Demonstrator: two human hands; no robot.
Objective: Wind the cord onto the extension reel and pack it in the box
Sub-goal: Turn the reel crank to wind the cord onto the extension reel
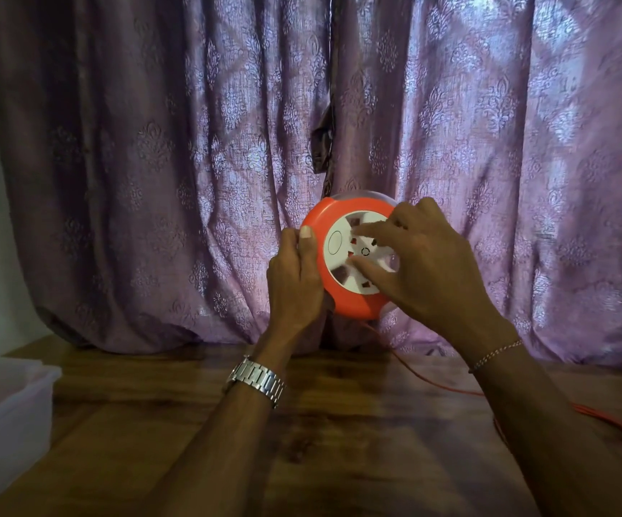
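An orange extension reel (354, 304) with a white socket face is held upright above the wooden table, in front of the curtain. My left hand (296, 278) grips its left rim. Over the white face lies my right hand (425, 263), fingers spread and blurred, touching the face. An orange cord (451, 386) drops from the reel's underside and runs across the table to the right edge, where several loops lie.
A translucent plastic box (7, 416) stands at the left edge of the wooden table (339, 423). A purple patterned curtain (190, 143) hangs right behind the reel, down to the table's back edge.
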